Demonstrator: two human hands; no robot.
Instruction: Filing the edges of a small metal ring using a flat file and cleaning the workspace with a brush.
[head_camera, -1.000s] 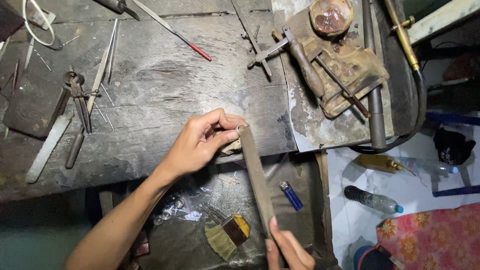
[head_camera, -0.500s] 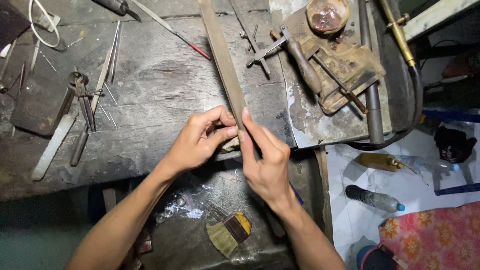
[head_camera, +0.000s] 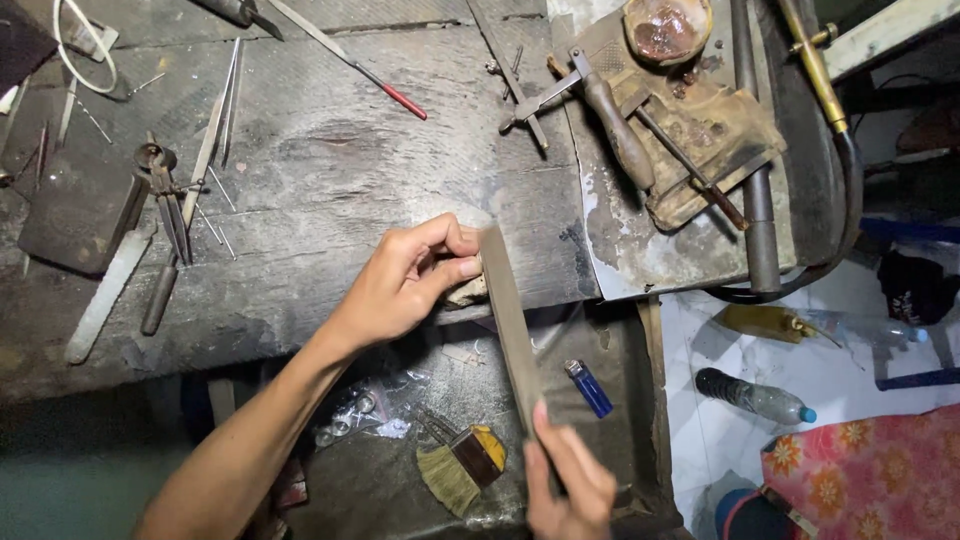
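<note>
A worn, dark wooden workbench (head_camera: 330, 190) fills the upper view; a shallow tray (head_camera: 400, 500) hangs below its front edge, and a white tiled floor (head_camera: 830, 360) shows at right.

**Hands and work**
- The left hand (head_camera: 400, 285) rests at the bench's front edge, fingers closed narrowly on a small workpiece (head_camera: 468, 292). The piece is mostly hidden; it may be a bit of metal on a wooden peg, but the view does not settle this.
- The right hand (head_camera: 568, 480) grips the near end of a long flat file (head_camera: 508, 320), fingers wrapped closed around it. The file's far end lies against the workpiece, just beside the left fingertips.

**Surroundings**
- Bench, left: pliers (head_camera: 165, 195), tweezers (head_camera: 215, 135), a pale flat bar (head_camera: 105, 298).
- Bench, right: a torch handle (head_camera: 620, 135) on a scorched pad (head_camera: 700, 140).
- Tray: a blue lighter (head_camera: 590, 388) and a small brush (head_camera: 455, 468).

**Hazards**
- The file face runs close to the left thumb and forefinger; a slip off the small piece would likely scrape them.
- A pinch this slight may let the piece twist or drop into the tray.
- Uneven pressure could gouge the piece.
</note>
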